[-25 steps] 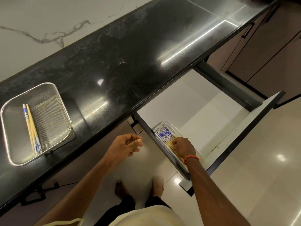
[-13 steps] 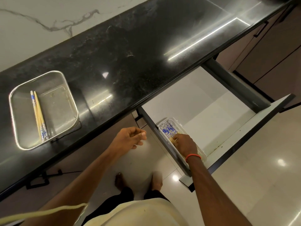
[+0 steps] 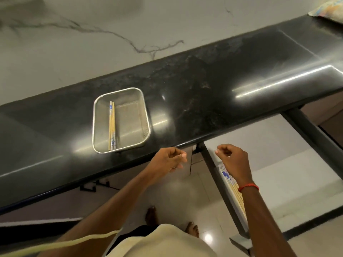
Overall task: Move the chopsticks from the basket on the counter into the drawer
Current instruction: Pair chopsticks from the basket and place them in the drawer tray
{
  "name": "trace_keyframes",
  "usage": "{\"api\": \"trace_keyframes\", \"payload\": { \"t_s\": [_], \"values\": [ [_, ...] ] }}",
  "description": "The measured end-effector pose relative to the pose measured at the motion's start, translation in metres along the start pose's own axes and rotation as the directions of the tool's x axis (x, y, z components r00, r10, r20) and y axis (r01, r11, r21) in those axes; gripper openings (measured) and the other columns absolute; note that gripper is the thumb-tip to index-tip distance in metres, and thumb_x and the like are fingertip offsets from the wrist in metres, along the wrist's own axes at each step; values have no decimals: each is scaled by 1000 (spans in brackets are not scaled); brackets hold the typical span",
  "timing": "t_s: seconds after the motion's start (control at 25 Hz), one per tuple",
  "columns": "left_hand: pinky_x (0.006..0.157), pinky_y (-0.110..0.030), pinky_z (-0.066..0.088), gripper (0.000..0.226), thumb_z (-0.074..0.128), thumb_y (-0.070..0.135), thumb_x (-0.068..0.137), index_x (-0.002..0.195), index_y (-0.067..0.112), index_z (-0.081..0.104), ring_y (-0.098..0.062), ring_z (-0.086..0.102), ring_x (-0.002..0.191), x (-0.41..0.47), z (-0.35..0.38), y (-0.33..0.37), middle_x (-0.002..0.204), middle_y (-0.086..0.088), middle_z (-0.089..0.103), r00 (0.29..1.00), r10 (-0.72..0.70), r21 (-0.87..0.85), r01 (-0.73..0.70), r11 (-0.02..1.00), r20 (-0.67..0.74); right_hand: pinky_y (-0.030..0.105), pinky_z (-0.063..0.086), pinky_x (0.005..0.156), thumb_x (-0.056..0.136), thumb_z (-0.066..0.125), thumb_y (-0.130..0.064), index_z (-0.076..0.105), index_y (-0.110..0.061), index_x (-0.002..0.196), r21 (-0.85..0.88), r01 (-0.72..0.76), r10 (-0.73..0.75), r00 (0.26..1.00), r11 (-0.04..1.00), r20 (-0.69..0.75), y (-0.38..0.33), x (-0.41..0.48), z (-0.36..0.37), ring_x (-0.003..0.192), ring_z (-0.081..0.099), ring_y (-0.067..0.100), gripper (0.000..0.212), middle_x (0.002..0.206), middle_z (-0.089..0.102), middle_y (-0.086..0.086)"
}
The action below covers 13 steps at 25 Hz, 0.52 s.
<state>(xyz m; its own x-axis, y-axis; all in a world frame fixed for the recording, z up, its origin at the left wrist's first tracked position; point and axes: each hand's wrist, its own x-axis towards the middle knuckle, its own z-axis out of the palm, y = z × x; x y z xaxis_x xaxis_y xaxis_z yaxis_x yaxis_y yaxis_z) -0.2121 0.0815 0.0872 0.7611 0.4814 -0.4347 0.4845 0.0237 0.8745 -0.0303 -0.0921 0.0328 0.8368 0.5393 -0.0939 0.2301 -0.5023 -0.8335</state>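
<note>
A metal mesh basket [image 3: 144, 115] stands on the black counter [image 3: 204, 101] and holds two chopsticks [image 3: 112, 125] with blue-patterned ends, lying side by side. The open drawer [image 3: 278, 164] is at the right, below the counter. Inside it a white tray [image 3: 234, 206] holds several chopsticks [image 3: 234, 188], partly hidden by my right arm. My left hand [image 3: 169, 160] hovers at the counter's front edge, right of the basket, fingers loosely curled and empty. My right hand [image 3: 234, 160] hangs above the drawer tray, loosely curled, holding nothing.
A marble wall [image 3: 111, 43] rises behind the counter. The drawer's dark side rail [image 3: 217, 182] runs between my hands. Cabinet fronts lie under the counter. My bare feet [image 3: 193, 229] stand on the glossy tiled floor.
My right hand lifted out of the drawer tray and now hangs above it, empty. The view swung left, bringing the basket toward the middle. My left hand rose to the counter edge.
</note>
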Motion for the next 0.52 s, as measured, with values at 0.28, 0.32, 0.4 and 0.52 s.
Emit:
{"api": "trace_keyframes", "payload": {
  "t_s": [0.28, 0.32, 0.4, 0.52],
  "values": [
    [76, -23, 59, 14, 66, 31, 95, 105, 22, 72, -14, 76, 89, -21, -66, 7, 99, 3, 81, 987, 29, -185, -58, 981, -156, 15, 53, 76, 88, 74, -19, 74, -19, 99, 88, 152, -161, 982, 984, 101, -86, 18, 27, 84, 68, 2, 12, 87, 71, -12],
    [74, -22, 60, 15, 64, 30, 96, 106, 22, 72, -13, 77, 90, -22, -77, 7, 99, 4, 81, 983, 28, -206, -65, 976, -179, 14, 54, 76, 87, 74, -19, 75, -18, 99, 92, 166, -176, 977, 982, 117, -98, 20, 34, 84, 68, 1, 12, 87, 72, -12],
    [73, -23, 60, 15, 62, 30, 97, 107, 22, 71, -13, 77, 91, -26, -102, 6, 99, 5, 81, 975, 41, -223, -91, 970, -219, 10, 53, 73, 87, 75, -19, 76, -17, 99, 87, 208, -218, 966, 974, 139, -125, 23, 51, 83, 69, -1, 13, 87, 74, -10],
    [78, -28, 61, 17, 63, 32, 96, 107, 20, 72, -14, 77, 93, -28, -137, 6, 100, 4, 80, 963, 60, -253, -129, 959, -263, 9, 52, 73, 87, 74, -22, 76, -19, 99, 94, 278, -291, 941, 956, 171, -167, 25, 82, 84, 69, 0, 13, 87, 74, -10]
  ]
}}
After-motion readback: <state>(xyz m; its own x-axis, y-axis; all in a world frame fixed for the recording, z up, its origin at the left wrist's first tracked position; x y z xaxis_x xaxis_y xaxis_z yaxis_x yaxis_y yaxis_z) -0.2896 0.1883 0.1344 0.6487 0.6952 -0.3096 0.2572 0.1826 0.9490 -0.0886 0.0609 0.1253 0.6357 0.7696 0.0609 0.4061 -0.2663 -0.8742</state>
